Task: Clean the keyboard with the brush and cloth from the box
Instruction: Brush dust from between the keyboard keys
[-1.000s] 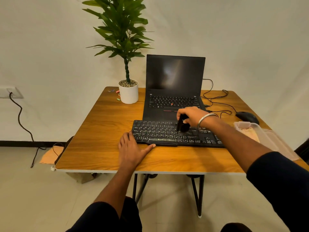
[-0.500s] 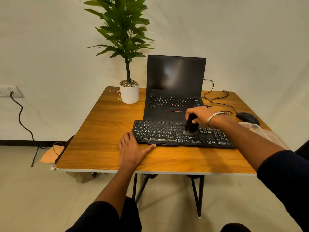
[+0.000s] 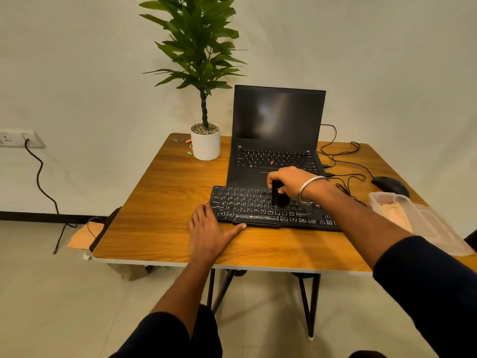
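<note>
One black keyboard (image 3: 260,208) on tabletop (image 3: 160,202), before open laptop (image 3: 277,140). Right hand (image 3: 290,182) grasping black brush (image 3: 278,197) upright on middle keys. Left hand (image 3: 209,231) flat, fingers relaxed, touching keyboard's left edge.

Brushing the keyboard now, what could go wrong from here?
1. The left hand only rests flat at the keyboard's near-left corner; a hard stroke from the brush in the right hand might slide the keyboard toward the laptop.
2. The right forearm reaches over the mouse cable; pulling back may snag it.
3. Swept dust could land on the laptop directly behind.
</note>
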